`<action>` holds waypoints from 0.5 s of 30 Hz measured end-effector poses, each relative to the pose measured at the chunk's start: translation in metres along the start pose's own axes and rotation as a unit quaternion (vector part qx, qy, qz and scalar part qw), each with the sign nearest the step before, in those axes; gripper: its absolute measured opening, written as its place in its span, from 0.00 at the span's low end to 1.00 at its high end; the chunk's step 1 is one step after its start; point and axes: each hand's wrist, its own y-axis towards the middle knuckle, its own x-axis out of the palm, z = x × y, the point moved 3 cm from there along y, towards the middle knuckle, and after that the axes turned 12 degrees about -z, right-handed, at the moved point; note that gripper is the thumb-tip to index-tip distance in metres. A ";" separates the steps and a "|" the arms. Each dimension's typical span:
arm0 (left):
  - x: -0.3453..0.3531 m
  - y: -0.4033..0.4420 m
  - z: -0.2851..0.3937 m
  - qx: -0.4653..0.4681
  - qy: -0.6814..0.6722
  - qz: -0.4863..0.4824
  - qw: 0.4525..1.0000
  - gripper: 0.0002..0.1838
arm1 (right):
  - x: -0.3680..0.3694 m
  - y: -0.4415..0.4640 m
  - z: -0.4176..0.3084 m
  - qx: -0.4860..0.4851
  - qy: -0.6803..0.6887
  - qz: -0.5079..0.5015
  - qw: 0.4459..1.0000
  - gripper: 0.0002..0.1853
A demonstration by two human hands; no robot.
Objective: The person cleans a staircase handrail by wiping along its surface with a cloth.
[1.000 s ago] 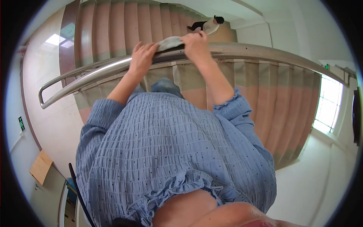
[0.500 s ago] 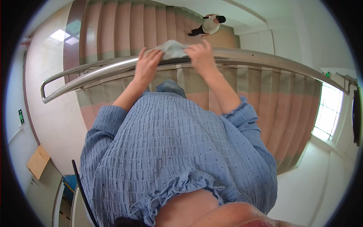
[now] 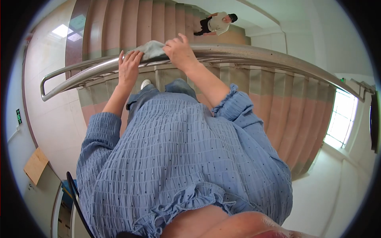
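A pale grey-green cloth is draped over the metal handrail, stretched between my two hands. My left hand grips the cloth's left end, its fingers bent over the top of the rail. The right end is pinched in my right hand, with one finger raised. Part of the cloth beneath the fingers is hidden. Below the rail hang my forearms in blue sleeves, and a white shoe shows on the steps.
Stairs run under and to the right of me. Beyond the rail is another flight, where a person in a light top and dark cap is on the stairs. A bright window is at the right.
Both hands and the cloth have moved left along the handrail. A white shoe has come into view below the rail. The other person's posture has changed, the face now turned upward.
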 end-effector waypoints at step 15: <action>-0.010 0.055 0.095 0.138 -0.038 0.051 0.988 0.22 | -0.055 -0.083 0.083 0.096 -0.034 -0.068 0.992 0.14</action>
